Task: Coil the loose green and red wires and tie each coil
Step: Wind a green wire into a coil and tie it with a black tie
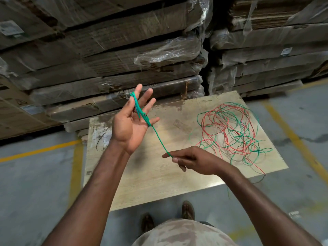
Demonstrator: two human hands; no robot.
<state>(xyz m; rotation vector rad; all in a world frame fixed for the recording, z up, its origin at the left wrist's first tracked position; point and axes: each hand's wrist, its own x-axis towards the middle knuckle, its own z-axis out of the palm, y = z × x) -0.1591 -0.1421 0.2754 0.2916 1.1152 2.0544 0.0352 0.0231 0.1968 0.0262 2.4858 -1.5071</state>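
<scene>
There are two hands: the left hand (pixel 131 119) and the right hand (pixel 188 159). One green coil (pixel 140 108) is on the left hand. One mixed pile of green and red wires (pixel 230 130) lies on one board (pixel 159 178). One thin black tie (pixel 100 144) lies there too. Two shoes (pixel 188 209) are visible. The stacked boxes (pixel 106 59) stand in two stacks.

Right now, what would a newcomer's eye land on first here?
First, the raised left hand, fingers spread, with bright green wire loops wound around them at centre. A taut green strand runs down to the right hand, which pinches it. Right of that, a loose tangle of red and green wires sprawls on the pale wooden board.
</scene>
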